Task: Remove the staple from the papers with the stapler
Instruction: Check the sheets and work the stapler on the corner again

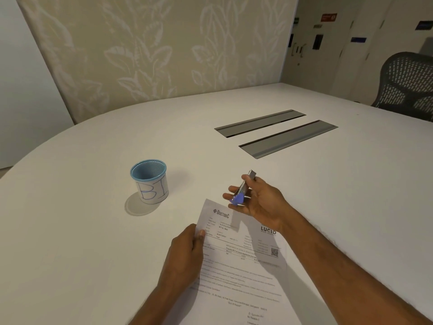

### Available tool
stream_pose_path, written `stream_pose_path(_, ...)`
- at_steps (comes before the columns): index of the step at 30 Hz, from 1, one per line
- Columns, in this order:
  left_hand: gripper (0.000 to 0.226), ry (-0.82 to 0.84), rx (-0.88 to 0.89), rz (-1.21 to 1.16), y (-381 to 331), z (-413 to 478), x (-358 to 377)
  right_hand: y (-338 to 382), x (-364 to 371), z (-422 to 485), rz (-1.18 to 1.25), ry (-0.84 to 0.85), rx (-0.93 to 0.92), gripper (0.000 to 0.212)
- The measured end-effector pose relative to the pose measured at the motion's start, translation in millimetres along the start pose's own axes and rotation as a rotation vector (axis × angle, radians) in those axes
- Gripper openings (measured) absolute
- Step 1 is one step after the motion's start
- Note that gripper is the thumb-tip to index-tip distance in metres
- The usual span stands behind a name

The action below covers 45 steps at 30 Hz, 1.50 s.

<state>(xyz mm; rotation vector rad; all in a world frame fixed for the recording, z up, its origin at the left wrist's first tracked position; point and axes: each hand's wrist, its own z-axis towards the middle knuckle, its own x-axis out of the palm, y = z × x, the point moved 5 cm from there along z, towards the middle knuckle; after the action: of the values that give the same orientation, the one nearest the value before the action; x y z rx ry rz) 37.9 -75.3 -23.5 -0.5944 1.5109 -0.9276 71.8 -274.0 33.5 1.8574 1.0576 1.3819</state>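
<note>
White printed papers (pixel 241 261) lie on the white table in front of me, the top edge pointing away. My left hand (pixel 185 254) grips their left edge, thumb on top. My right hand (pixel 257 200) hovers just above the papers' top edge and holds a small stapler (pixel 243 188), a metal body with a blue end pointing down toward the top left corner. The staple itself is too small to make out.
A blue mesh cup (pixel 150 181) with a white label stands left of the papers. Two grey cable hatches (pixel 288 134) are set into the white table (pixel 93 231) farther back. A black mesh chair (pixel 410 85) stands at the far right, and a patterned wall is behind.
</note>
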Motion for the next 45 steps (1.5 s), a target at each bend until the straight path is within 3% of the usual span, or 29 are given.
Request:
stream_pose_path(2, 0.028, 0.003, 0.003, 0.0, 0, 0, 1, 2, 0, 2, -0.079, -0.045, -0.02, 0.029)
stream_pose_path(6, 0.031, 0.001, 0.015, 0.012, -1, -1, 3, 8, -1, 9, -0.005, -0.143, -0.017, 0.035)
stream_pose_path(9, 0.035, 0.011, 0.003, 0.001, -2, -1, 4, 5, 3, 11, -0.044, -0.067, 0.044, 0.041)
stream_pose_path(11, 0.032, 0.012, 0.004, -0.001, -2, -1, 5, 5, 7, 9, -0.059, 0.008, 0.037, 0.034)
stream_pose_path(14, 0.029, 0.012, -0.001, 0.002, -3, -2, 5, 4, 9, 7, -0.099, 0.078, -0.018, 0.028)
stream_pose_path(17, 0.032, 0.036, -0.009, -0.004, -4, -2, 6, 4, 10, 8, -0.265, 0.1, -0.11, 0.035)
stream_pose_path(22, 0.027, 0.043, -0.007, 0.006, -1, -1, 7, 3, 12, 6, -0.483, 0.181, -0.197, 0.021)
stream_pose_path(33, 0.025, 0.05, 0.011, 0.003, -4, 1, 8, -6, 9, -2, -0.57, 0.287, -0.135, 0.029)
stream_pose_path(38, 0.028, 0.052, 0.007, 0.011, -6, 1, 9, -4, 15, 3, -0.692, 0.26, -0.153, 0.012)
stream_pose_path(41, 0.028, 0.058, -0.018, -0.015, -6, 3, 10, -7, 19, 9, -0.745, 0.265, -0.081, 0.023)
stream_pose_path(45, 0.029, 0.069, -0.04, -0.016, -6, 5, 9, -13, 17, 20, -0.715, 0.286, 0.048, 0.018)
